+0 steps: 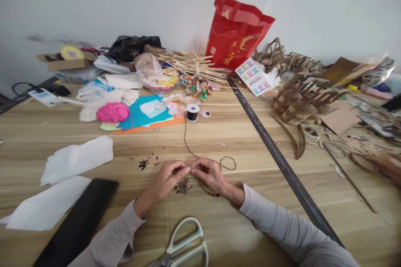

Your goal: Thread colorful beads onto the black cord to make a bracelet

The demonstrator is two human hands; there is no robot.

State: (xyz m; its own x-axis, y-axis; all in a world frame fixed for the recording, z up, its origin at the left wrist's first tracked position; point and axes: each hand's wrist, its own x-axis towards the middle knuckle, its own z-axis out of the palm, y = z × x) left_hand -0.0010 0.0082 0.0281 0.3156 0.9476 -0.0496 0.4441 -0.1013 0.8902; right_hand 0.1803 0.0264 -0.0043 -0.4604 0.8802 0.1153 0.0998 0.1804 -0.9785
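Pinching: left hand (165,180) and right hand (210,175) meet fingertip to fingertip over the wooden table (238,142), fingers closed small and tight on the black cord (186,142); whether a bead sits between them, I cannot tell.
Cord position: one end at the hands, the other at the black spool (192,112) further up the table.
Cord axis: long axis runs away from the person, nearly straight towards the spool, with a loose loop (228,162) lying right of the right hand.
Strung beads: a short run trails below the right hand (210,194).
Loose beads: small pile (183,186) just under the left fingers.
Risk: a nudge from the left hand would likely scatter that pile.
Risk: slack grip could let strung beads slide off.
Near edge: scissors (183,248), well clear.
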